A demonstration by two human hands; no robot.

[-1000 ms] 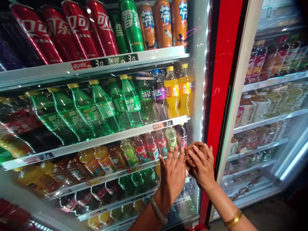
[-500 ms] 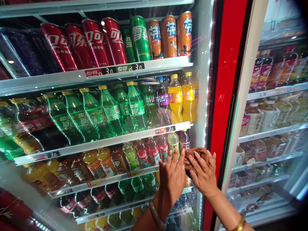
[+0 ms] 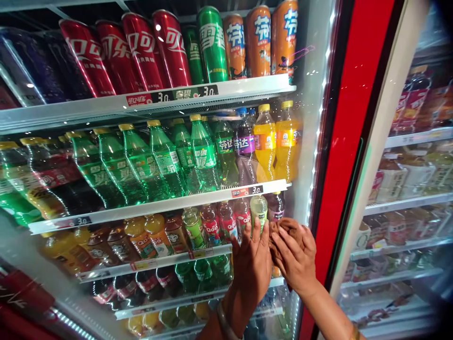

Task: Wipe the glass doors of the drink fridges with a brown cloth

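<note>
My right hand (image 3: 297, 259) presses a crumpled brown cloth (image 3: 294, 225) against the glass door of a drinks cooler, its fingers curled over the cloth. Beside it, my left hand (image 3: 253, 264) lies flat on the glass with its fingers stretched upward, close to the cloth's left edge. Behind the glass near my fingertips stand a pale green bottle (image 3: 259, 208) and a dark bottle with a purple label (image 3: 276, 207).
Cola cans (image 3: 171, 47) and orange cans (image 3: 260, 42) fill the upper shelf. Green soda bottles (image 3: 164, 156) stand below, above smaller juice bottles (image 3: 212, 226). A red door frame (image 3: 354, 94) rises on the right, with another stocked cooler (image 3: 410, 203) past it.
The view has shifted, so the shelves' right side and the red frame now appear farther right. My right hand's fingers are bunched more tightly over the cloth; my left hand stays flat.
</note>
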